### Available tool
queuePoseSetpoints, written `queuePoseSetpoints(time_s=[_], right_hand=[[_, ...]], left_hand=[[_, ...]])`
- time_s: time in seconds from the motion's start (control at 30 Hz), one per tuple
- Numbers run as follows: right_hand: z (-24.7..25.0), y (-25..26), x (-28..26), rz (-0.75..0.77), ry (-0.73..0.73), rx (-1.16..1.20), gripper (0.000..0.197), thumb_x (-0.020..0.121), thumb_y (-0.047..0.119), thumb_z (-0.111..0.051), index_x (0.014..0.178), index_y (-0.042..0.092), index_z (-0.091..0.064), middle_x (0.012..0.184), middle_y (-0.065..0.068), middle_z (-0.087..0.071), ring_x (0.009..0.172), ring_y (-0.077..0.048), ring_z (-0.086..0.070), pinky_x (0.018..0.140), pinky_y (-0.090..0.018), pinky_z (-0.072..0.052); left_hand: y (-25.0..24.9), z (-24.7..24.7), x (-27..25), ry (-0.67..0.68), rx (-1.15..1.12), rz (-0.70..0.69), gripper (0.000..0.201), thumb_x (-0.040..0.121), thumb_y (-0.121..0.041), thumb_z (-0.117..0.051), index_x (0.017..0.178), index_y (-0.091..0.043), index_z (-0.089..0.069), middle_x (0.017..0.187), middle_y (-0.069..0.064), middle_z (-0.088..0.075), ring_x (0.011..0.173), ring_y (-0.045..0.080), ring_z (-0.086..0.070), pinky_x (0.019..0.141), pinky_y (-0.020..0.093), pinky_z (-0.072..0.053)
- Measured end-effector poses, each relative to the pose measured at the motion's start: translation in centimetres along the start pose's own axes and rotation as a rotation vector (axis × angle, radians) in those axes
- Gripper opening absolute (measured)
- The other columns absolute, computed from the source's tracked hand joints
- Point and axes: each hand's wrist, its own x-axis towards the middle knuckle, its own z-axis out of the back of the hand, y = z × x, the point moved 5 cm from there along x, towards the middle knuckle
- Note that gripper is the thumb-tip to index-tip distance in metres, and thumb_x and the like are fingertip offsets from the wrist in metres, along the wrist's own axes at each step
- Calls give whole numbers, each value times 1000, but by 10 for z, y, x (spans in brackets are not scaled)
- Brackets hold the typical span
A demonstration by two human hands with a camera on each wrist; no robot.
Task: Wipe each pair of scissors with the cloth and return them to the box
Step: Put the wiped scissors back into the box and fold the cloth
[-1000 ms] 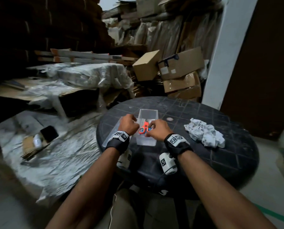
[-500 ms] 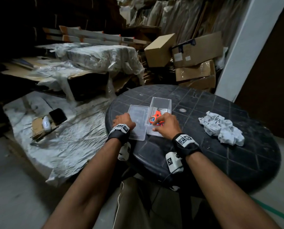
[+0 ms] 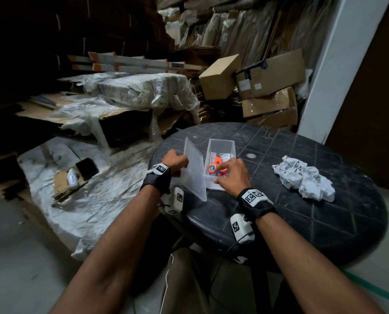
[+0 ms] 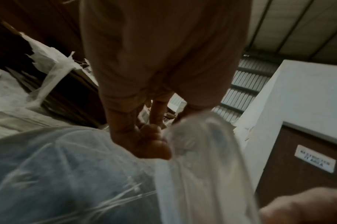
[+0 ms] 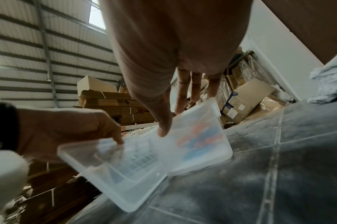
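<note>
The left hand (image 3: 174, 160) is pinching the lid (image 3: 194, 171); the right hand (image 3: 230, 175), fingers (image 5: 183, 97) spread, is reaching for scissors (image 3: 216, 167) at box's (image 3: 220, 146) 6 o'clock; steadying helps.

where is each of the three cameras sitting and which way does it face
Head: on the head, facing forward and down at the table; shows both forearms, left hand and right hand.
Left wrist: under the left wrist, looking along the palm at fingers pinching the lid.
Right wrist: under the right wrist, looking past straight fingers at the box.
Shared: head and right wrist both show box, lid, cloth.
</note>
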Motion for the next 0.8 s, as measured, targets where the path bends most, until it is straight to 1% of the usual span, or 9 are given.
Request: queuePoseSetpoints(time_s=[0.13,0.23,0.3,0.37,0.43,0.57,0.67,0.73,0.8], right_hand=[[9,20,1,45,56,249,35,68,3,-81,98,20,-82,91,5,-73,79,-8,-64,78,-25,-53],[13,36,2,45,245,332,71,55,42,-98,119,25,-74,104,7,-74,83,-7,-69,78,-26,-58],[20,43,5,56,216,304,85,51,58,-95,125,25,-70,105,8,-74,87,-5,-72,80,-26,-60],[25,48,7,85,152,327,65,60,47,-96,116,22,-73,98,6,-77,84,-7,-74,79,-30,-63],[29,52,8,96,93,395,28,71,23,-92,93,27,-75,84,5,-77,74,-8,-75,74,-38,-65],[44,30,9,-81,-127,481,16,77,5,-83,80,17,-73,70,7,-71,57,6,-65,60,-15,-56],[49,4,11,-210,-187,574,20,73,1,-84,74,17,-72,73,-3,-74,65,-10,-70,68,-28,-61],[51,-7,10,-283,-212,663,14,74,-2,-82,78,10,-74,75,-10,-76,67,-19,-71,69,-32,-61],[51,-14,8,-339,-240,802,9,77,-5,-78,83,-1,-74,76,-17,-76,68,-25,-72,68,-34,-61]], left_hand=[[-40,3,-9,-20,-34,-86,23,79,-7,-68,60,-5,-55,55,8,-48,42,21,-48,38,20,-38],[-59,2,-7,-64,-19,-111,21,74,-15,-68,84,3,-66,75,21,-60,68,32,-67,37,19,-40],[-73,-1,-12,-70,-22,-137,14,80,-14,-68,83,-1,-65,73,14,-59,65,29,-64,37,19,-40],[-84,-9,-14,-10,-64,-157,10,84,-11,-67,81,-4,-60,66,9,-54,53,22,-54,39,20,-40],[-91,-19,-16,87,-136,-184,11,91,-10,-64,83,-5,-58,66,9,-53,48,17,-50,42,20,-40],[-87,-27,-16,191,-322,-242,8,99,-3,-54,95,-2,-62,78,10,-55,60,17,-55,52,20,-48],[-67,-24,-2,96,-304,-230,16,93,5,-51,82,-3,-61,65,7,-50,57,19,-46,50,25,-42],[-50,-24,4,31,-187,-158,13,84,-10,-60,71,-7,-58,55,3,-45,54,19,-42,49,26,-37],[-34,-29,5,18,-109,-61,23,76,-26,-66,86,-5,-62,63,5,-46,54,21,-44,45,25,-40]])
